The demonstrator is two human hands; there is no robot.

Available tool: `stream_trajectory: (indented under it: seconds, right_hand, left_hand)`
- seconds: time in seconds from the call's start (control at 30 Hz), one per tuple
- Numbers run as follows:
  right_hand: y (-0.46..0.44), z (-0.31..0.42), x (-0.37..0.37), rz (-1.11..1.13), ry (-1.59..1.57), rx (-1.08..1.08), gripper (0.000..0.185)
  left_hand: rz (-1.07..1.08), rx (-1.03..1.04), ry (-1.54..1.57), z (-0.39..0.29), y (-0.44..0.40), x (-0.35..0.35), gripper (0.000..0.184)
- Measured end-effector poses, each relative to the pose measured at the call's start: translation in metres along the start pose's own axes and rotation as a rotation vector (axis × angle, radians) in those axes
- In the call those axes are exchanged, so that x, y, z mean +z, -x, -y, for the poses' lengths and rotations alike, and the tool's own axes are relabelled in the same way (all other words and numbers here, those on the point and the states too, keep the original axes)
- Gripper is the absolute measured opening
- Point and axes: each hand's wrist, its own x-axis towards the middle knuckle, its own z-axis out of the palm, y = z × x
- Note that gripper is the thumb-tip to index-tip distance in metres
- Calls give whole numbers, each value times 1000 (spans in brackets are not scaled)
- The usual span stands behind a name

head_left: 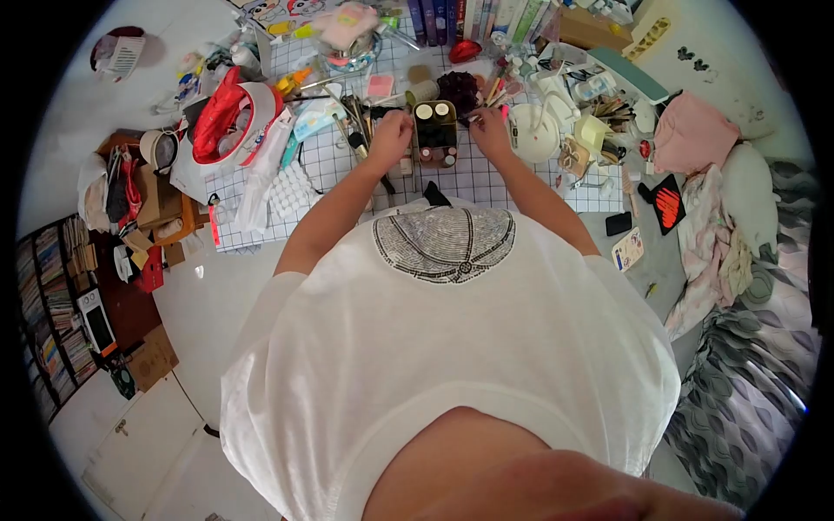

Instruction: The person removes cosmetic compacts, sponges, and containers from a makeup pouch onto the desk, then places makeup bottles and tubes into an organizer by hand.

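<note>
A small organizer box (417,153) stands upright on the grid-patterned tablecloth, between my two hands. Inside it are several small bottles and jars with pale and dark lids (424,112). My left hand (393,135) is just left of the box, fingers curled in; whatever they may hold is too small to make out. On the right side, my right hand (490,135) has its fingers drawn together near a dark purple ruffled thing (458,90). Its fingertips are small in view, and their contents cannot be identified. Makeup brushes (354,130) lie left of my left hand.
Books (443,22) line the table's back edge. A red and white bag (228,122) and a white keyboard-like pad (291,188) are at left. A round white item (533,133), several brushes (615,113) and a pink cloth (695,132) crowd the right. A phone (626,249) lies near the front right.
</note>
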Motion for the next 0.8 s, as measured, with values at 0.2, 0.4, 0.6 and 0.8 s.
stream_trajectory:
  seconds: [0.2,0.4,0.6,0.8]
  right_hand:
    - [-29,-26,15,24,70,-73,40]
    - [-48,-23,17,229,-96,10,45]
    - [-68,-11,-2,54,173,106,37]
    - [-81,-18,-12,189,654,193,32]
  left_hand:
    - [-4,-112,80,-7,-22,0,29]
    - [91,-188,69,2,-37,3,27]
    - [109,-256,130,21,-36,12,25]
    - [71,-179,90,17,-35,10,24]
